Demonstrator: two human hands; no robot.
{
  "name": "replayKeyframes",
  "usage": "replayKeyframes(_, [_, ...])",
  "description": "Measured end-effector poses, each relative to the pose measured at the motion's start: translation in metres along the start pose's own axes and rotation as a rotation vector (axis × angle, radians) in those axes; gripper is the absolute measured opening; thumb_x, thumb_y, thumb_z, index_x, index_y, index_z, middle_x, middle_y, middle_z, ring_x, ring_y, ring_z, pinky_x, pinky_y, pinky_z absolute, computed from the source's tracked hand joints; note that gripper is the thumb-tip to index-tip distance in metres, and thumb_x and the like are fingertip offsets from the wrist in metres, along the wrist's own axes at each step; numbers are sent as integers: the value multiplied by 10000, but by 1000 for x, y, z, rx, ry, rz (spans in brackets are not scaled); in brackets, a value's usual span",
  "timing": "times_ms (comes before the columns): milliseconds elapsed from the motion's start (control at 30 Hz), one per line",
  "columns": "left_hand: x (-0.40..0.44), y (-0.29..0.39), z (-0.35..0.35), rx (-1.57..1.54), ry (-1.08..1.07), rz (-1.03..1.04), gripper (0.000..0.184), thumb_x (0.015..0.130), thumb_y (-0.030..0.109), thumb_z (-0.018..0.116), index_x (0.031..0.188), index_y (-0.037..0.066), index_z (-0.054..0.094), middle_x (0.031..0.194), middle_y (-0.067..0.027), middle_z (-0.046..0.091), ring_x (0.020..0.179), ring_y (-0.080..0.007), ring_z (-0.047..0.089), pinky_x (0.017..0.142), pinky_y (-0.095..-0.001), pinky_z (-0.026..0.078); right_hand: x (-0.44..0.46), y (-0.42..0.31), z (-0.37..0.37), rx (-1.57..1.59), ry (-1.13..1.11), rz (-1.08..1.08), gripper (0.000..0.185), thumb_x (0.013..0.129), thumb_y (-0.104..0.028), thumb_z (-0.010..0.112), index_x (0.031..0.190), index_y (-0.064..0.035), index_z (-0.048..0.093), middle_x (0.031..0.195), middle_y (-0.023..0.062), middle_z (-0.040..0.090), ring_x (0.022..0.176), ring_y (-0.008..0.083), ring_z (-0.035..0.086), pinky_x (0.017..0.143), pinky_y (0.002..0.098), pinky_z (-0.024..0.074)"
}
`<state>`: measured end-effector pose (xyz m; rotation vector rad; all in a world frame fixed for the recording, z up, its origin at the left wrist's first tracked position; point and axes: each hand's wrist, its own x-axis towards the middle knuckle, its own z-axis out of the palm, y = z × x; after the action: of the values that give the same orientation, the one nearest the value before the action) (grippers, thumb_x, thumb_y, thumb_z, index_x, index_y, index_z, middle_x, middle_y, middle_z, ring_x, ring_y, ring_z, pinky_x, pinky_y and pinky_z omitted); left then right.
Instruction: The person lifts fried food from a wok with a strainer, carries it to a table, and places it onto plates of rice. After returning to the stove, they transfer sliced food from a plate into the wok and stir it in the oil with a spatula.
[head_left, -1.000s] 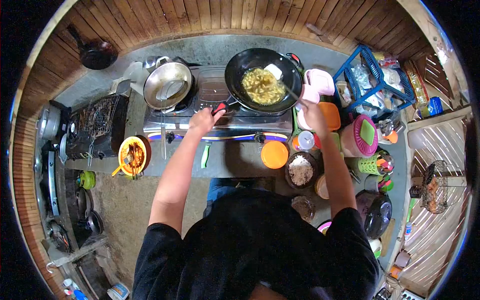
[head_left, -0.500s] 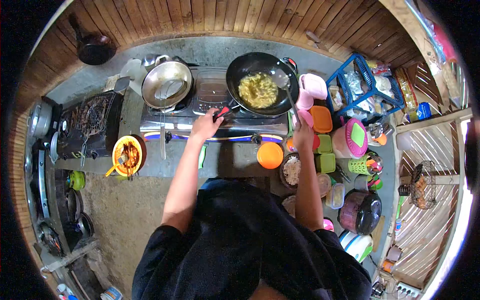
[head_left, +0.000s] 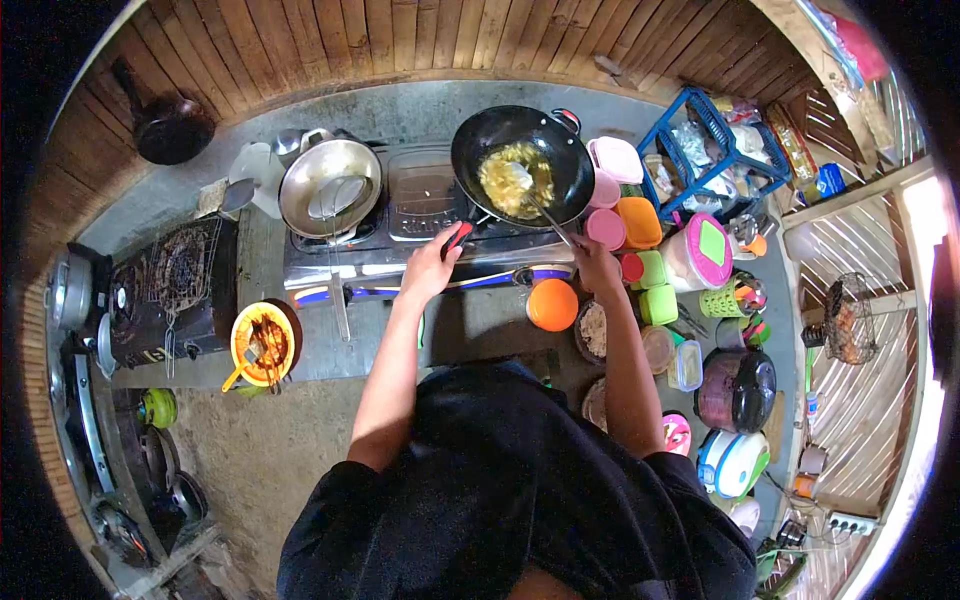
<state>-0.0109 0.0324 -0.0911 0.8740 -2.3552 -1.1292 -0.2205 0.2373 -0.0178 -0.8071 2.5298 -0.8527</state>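
Note:
A black wok point(head_left: 575, 190) rests on the right side of the gas stove point(head_left: 420, 262), with a yellowish, wet-looking food point(head_left: 500, 190) inside. My left hand point(head_left: 432, 265) is closed round the wok's red and black handle point(head_left: 457, 236). My right hand point(head_left: 598, 270) grips a spatula point(head_left: 548, 217) by its handle; its shaft reaches over the wok's front rim and its head lies in the food. On the left burner sits a metal pan point(head_left: 305, 170) with a strainer point(head_left: 337, 196) across it.
Orange bowl point(head_left: 240, 345) with red sauce and utensils at left, beside a charcoal grill point(head_left: 185, 262). An orange lid point(head_left: 552, 305) lies in front of the stove. Lidded tubs, a blue basket point(head_left: 668, 125) and a dark pot point(head_left: 735, 390) stand at right.
The spatula head has moved from the wok's right side down into the food, and my right hand has shifted slightly. My left hand still holds the handle. The camera view has shifted a little.

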Motion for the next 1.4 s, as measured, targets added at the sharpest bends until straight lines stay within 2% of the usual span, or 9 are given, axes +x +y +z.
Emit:
replayKeyframes(200, [5, -2, 0, -36, -52, -85, 459, 897, 278, 599, 1338, 338, 489, 1175, -142, 615, 1042, -369, 595, 905, -425, 482, 21, 16, 2, 24, 140, -206, 310, 930, -201, 512, 1215, -121, 607, 961, 205, 666, 912, 362, 650, 780, 422, 488])
replayKeyframes(300, [6, 1, -7, -46, -86, -131, 460, 897, 279, 605, 1336, 353, 490, 1176, -158, 612, 1050, -366, 597, 898, -409, 479, 31, 26, -10, -201, 325, -381, 337, 932, -159, 429, 1226, -65, 566, 961, 288, 628, 880, 443, 617, 752, 504, 494])
replayKeyframes(467, [12, -3, -9, -57, -114, -162, 460, 906, 232, 604, 1346, 308, 496, 1226, -156, 597, 1111, -312, 601, 925, -345, 460, 62, 54, -13, -346, 275, -273, 302, 926, -151, 431, 1167, -63, 591, 921, 259, 643, 845, 436, 625, 731, 519, 488])
replayKeyframes(633, [11, -9, -4, -52, -52, -90, 448, 899, 268, 605, 1327, 353, 502, 1149, -186, 619, 1061, -379, 594, 894, -408, 478, 72, 60, 2, -353, 92, -305, 289, 918, -149, 467, 1159, -59, 598, 893, 242, 652, 833, 430, 631, 709, 502, 494])
replayKeyframes(700, [11, -7, -5, -43, -72, -116, 449, 899, 270, 604, 1327, 359, 500, 1145, -185, 621, 1058, -381, 594, 891, -411, 480, 59, 42, 5, 324, -185, -33, 264, 927, -194, 517, 1115, -57, 643, 665, 181, 574, 619, 276, 594, 575, 381, 448])
replayKeyframes(833, [14, -12, -3, -35, -83, -135, 450, 901, 277, 604, 1327, 373, 494, 1133, -192, 624, 1041, -387, 601, 877, -417, 488, 65, 52, 22, 206, -76, -250, 285, 930, -190, 526, 1162, -66, 637, 638, 137, 530, 572, 211, 546, 546, 351, 416])
replayKeyframes(1000, [11, -9, -7, -18, -68, -96, 450, 904, 280, 602, 1328, 379, 490, 1103, -214, 627, 1017, -387, 612, 851, -418, 496, 53, 26, -9, -277, 194, -559, 321, 912, -155, 523, 1217, -102, 607, 758, 208, 604, 638, 353, 601, 598, 443, 472])
replayKeyframes(1200, [13, -6, -10, -22, -84, -125, 438, 905, 281, 600, 1325, 360, 504, 1042, -240, 637, 974, -389, 630, 822, -406, 493, 66, 50, -23, -531, 288, -282, 348, 904, -148, 508, 1246, -148, 574, 876, 238, 640, 758, 406, 634, 630, 525, 481])
replayKeyframes(1400, [15, -5, -13, -58, -140, -193, 438, 905, 282, 598, 1327, 350, 505, 1011, -243, 642, 948, -394, 634, 807, -413, 493, 71, 75, -12, -235, 138, -426, 278, 904, -108, 531, 1165, -71, 617, 912, 224, 649, 831, 372, 639, 724, 431, 498])
